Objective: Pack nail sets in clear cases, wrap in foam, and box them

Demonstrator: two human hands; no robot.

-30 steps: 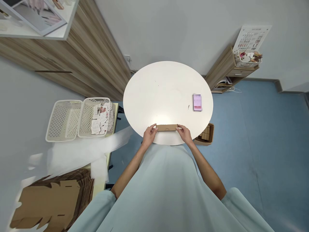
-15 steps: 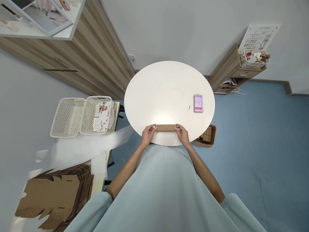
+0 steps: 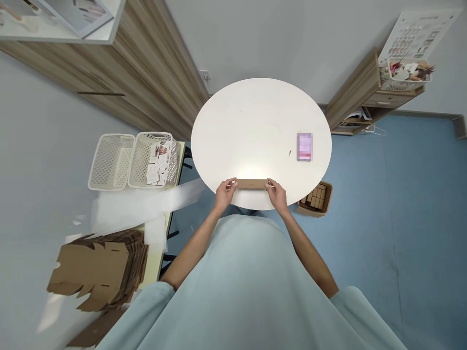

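A small brown cardboard box (image 3: 251, 183) is held level over the near edge of the white oval table (image 3: 260, 112). My left hand (image 3: 225, 193) grips its left end between thumb and fingers. At the opposite end, my right hand (image 3: 277, 195) pinches the box the same way. The long side facing me shows a faint curved cut at its middle. Whether the box touches the tabletop I cannot tell.
A phone (image 3: 305, 147) lies on the table's right side. Below stands an open carton (image 3: 316, 200) of small boxes. To the left are white baskets (image 3: 113, 163), one holding cards, and a stack of flat cardboard blanks (image 3: 95, 267). Cabinets flank the table.
The whole view has shifted slightly, with the table and furniture sitting higher in the picture. Both hands keep their grip on the box, which looks much the same.
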